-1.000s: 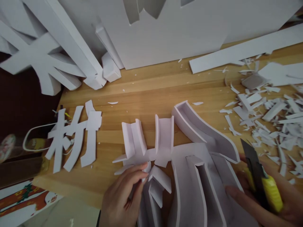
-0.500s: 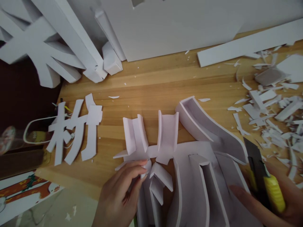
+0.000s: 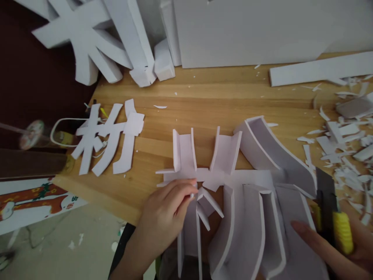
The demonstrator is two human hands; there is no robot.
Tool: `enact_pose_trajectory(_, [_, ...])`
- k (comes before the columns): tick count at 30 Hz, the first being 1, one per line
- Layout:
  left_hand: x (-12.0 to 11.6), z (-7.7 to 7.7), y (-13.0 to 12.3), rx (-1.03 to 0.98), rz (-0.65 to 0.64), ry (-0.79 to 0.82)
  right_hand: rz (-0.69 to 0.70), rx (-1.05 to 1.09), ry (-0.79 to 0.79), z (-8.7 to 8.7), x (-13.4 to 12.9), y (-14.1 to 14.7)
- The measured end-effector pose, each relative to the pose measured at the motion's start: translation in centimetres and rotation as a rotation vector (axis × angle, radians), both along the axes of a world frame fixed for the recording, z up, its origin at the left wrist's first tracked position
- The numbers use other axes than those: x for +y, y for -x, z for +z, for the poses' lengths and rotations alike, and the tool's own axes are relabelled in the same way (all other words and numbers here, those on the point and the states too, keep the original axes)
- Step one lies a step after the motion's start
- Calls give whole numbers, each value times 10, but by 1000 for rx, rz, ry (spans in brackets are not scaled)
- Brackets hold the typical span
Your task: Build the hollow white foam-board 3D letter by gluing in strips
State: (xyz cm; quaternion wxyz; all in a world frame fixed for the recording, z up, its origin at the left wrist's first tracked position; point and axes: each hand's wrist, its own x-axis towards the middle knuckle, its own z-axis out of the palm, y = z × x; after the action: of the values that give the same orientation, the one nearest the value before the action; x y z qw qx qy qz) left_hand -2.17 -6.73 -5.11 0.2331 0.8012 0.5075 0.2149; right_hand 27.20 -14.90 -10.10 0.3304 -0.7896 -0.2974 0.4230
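Note:
A large white foam-board character with raised side walls [image 3: 241, 179] lies at the table's front edge, its hollow side up. My left hand [image 3: 167, 217] is over its left part, thumb and forefinger pinched on a small white strip that is mostly hidden by the fingers. At the right, my right hand [image 3: 335, 241] holds a yellow and black utility knife [image 3: 344, 233], its dark blade pointing up and away. The thumb of that hand rests near the character's right wall.
A flat white cut-out character [image 3: 110, 136] lies at left beside a white cable and a tape roll [image 3: 32, 134]. White scraps [image 3: 346, 144] are heaped at right. Behind are a long strip [image 3: 317, 70], a big white sheet [image 3: 247, 35] and a thick white character [image 3: 84, 35].
The view has shifted, so the table items appear further left or right than before. The foam character has tilted slightly, with my left hand still pinching at its left part.

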Motion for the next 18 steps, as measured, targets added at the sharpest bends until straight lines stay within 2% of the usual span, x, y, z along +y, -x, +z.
enact_pose_trajectory(2, [3,2,1,-25,-16,37,8,39,18,1,0,0])
enact_pose_trajectory(9, [16,12,12,-120,-90,240,-130,66,126,8,10,0])
enact_pose_trajectory(15, [19,9,14,-117,-94,316,-224,126,177,13,15,2])
enact_pose_trajectory(18, [21,7,13,-113,-136,306,-220,150,183,13,16,1])
